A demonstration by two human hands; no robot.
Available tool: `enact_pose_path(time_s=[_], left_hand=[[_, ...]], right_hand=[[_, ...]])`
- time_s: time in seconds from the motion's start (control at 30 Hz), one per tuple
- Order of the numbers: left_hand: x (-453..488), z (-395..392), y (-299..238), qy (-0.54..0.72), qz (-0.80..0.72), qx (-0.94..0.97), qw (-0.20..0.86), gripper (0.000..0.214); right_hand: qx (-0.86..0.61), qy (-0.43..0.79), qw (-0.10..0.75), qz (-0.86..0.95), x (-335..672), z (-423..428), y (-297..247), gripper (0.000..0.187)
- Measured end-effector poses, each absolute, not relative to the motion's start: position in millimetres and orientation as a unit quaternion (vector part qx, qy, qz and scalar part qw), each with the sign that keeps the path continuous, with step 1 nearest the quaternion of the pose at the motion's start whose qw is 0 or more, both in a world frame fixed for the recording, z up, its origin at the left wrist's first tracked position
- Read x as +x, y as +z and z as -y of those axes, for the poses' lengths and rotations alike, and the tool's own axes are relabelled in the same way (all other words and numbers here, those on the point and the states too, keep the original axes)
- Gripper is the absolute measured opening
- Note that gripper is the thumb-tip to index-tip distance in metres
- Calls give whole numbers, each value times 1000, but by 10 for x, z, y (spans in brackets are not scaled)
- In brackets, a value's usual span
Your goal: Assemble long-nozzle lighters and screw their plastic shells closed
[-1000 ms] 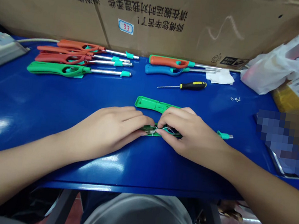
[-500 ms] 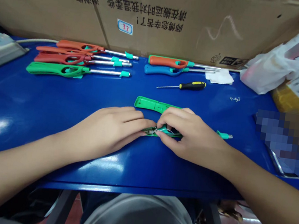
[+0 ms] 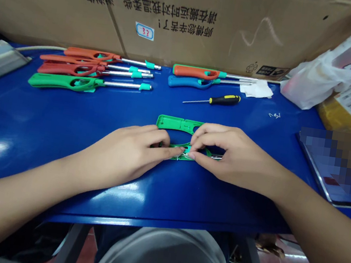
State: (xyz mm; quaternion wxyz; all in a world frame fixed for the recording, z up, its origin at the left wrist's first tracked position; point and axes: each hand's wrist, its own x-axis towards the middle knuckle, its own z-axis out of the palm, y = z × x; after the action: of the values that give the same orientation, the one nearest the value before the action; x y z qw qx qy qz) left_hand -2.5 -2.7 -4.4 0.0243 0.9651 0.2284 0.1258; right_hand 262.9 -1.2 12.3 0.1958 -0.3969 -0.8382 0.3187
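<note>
An opened green long-necked lighter [image 3: 186, 158] lies on the blue table, its inner parts and a thin white wire exposed. My left hand [image 3: 137, 148] is closed on the handle end, index fingertip pressing into the shell. At the lighter's middle, my right hand [image 3: 234, 155] pinches near a teal inner piece [image 3: 188, 149] and the wire; exactly what lies between those fingertips is partly hidden. The metal tube [image 3: 216, 157] shows beneath my right hand. Just beyond the hands is the loose green shell half [image 3: 172, 123], inner side up, its right end behind my right fingers.
Several orange-red lighters [image 3: 88, 54] and a green one [image 3: 61, 82] lie back left. Orange [image 3: 193, 72] and blue [image 3: 182, 81] lighters, a screwdriver [image 3: 225, 100], tissue [image 3: 256, 89] and small screws [image 3: 275, 115] lie farther right. A cardboard box [image 3: 180, 1] stands behind; a phone [image 3: 320, 169] lies right.
My right fingers have shifted slightly right along the lighter, baring more of the teal piece. My left index finger has stretched farther onto the shell. The view has shifted slightly.
</note>
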Motion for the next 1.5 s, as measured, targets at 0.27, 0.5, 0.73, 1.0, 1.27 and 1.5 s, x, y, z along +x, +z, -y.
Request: enact_pose_path(time_s=[0.27, 0.5, 0.73, 1.0, 1.27, 1.5], left_hand=[[-21, 17, -39, 111, -224, 968, 10, 37], [-23, 23, -47, 109, -222, 969, 6, 37], [-27, 10, -41, 116, -219, 969, 9, 37], [-15, 19, -40, 127, -220, 967, 2, 35], [35, 65, -77, 162, -216, 963, 26, 38], [7, 28, -124, 131, -180, 974, 45, 44]], right_hand=[[-422, 344, 213, 811, 2623, -5, 76, 12], [-431, 373, 223, 790, 2619, -10, 59, 15], [-451, 347, 203, 797, 2565, 9, 54, 12], [-455, 356, 208, 789, 2734, -77, 155, 6], [-422, 318, 56, 847, 2903, -139, 276, 8], [-445, 348, 56, 823, 2870, -114, 299, 12]])
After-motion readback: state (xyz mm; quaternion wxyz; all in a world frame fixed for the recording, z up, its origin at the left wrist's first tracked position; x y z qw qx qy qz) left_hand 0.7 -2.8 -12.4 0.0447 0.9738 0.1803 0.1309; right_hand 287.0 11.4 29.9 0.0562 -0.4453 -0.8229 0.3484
